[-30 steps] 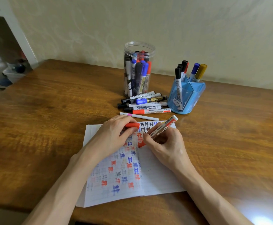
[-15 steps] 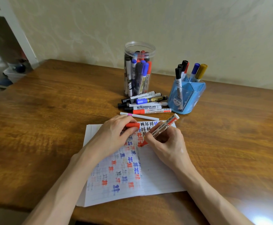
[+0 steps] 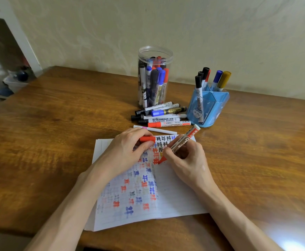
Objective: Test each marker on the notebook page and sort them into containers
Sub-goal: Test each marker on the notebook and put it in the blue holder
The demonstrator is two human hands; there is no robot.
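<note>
An open notebook [image 3: 177,194] lies on the wooden table, its left page covered with red, blue and black test marks. My right hand [image 3: 186,158] grips an uncapped red whiteboard marker [image 3: 182,142] with its tip on the page near the spine. My left hand [image 3: 128,149] rests on the left page and pinches the red cap [image 3: 147,138]. Several capped markers [image 3: 161,115] lie in a row behind the notebook. A clear jar [image 3: 154,77] and a blue pen holder [image 3: 207,107] each hold several markers.
A thin white pen [image 3: 159,130] lies between the marker row and the notebook. A wall stands close behind the table [image 3: 57,124]. At the far left, off the table, are blurred items on a low shelf.
The red marker's tip has shifted slightly on the page as my right hand writes. My left hand stays put with the cap.
</note>
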